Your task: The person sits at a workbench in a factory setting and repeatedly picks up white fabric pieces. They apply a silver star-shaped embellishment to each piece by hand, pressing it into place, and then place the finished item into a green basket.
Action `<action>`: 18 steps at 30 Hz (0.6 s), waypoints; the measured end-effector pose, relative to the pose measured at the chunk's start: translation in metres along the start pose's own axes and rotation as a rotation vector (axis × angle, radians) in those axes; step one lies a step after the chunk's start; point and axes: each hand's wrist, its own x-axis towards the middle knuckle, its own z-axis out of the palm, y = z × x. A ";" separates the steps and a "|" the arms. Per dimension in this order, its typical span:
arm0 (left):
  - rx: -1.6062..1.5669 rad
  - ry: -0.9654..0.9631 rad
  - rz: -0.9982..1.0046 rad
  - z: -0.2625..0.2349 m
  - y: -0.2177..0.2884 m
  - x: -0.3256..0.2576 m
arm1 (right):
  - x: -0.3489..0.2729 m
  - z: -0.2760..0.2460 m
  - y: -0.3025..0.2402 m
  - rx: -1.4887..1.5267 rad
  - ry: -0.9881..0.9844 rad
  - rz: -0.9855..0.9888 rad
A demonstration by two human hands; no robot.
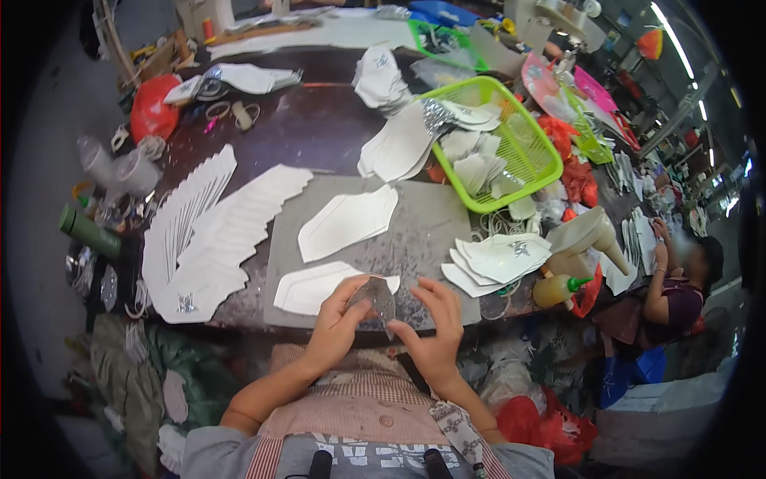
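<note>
My left hand (pixel 336 318) pinches a thin, dark grey, shiny rounded piece (pixel 377 300) between thumb and fingers, just over the front of the grey work mat (pixel 431 231). Beside it my right hand (pixel 436 326) is open, its fingers apart and curved. The right thumb is close to the piece's lower edge; whether it touches I cannot tell. Under and behind my left hand lies a white cut panel (pixel 307 289) with a drawn outline. Farther back on the mat rests a small stack of similar white panels (pixel 349 222).
Fanned rows of white panels (pixel 231 231) cover the left. A lime-green basket (pixel 550 164) with white and silver pieces stands back right. Nearer are more white panels (pixel 499 259), a yellowish bottle with green tip (pixel 553 292) and a beige machine part (pixel 586 239). A co-worker (pixel 678 283) sits far right.
</note>
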 end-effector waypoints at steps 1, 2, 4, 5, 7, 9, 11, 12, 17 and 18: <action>0.142 0.008 0.093 -0.003 -0.005 -0.001 | 0.001 0.009 0.000 0.103 -0.064 0.116; 0.282 0.005 0.193 -0.007 -0.011 0.004 | 0.001 0.015 0.001 0.197 -0.121 0.225; 0.374 0.024 0.227 -0.010 -0.016 0.004 | -0.007 0.022 0.003 0.247 -0.132 0.256; 0.325 0.047 0.174 -0.011 -0.014 0.003 | -0.008 0.024 0.005 0.273 -0.136 0.262; 0.228 0.092 0.066 -0.013 -0.010 0.002 | -0.017 0.023 0.010 0.427 -0.191 0.377; 0.012 0.090 -0.091 -0.015 0.000 0.001 | -0.018 0.018 0.013 0.566 -0.209 0.487; -0.318 0.054 -0.211 -0.014 0.002 -0.002 | -0.014 0.010 0.014 0.690 -0.179 0.602; -0.386 -0.017 -0.183 -0.018 -0.003 -0.004 | -0.011 0.007 0.021 0.807 -0.225 0.636; -0.177 -0.022 -0.061 -0.021 -0.011 -0.003 | -0.017 0.016 0.033 0.833 -0.240 0.667; 0.003 -0.022 -0.026 -0.024 -0.008 -0.003 | -0.019 0.018 0.036 0.819 -0.239 0.686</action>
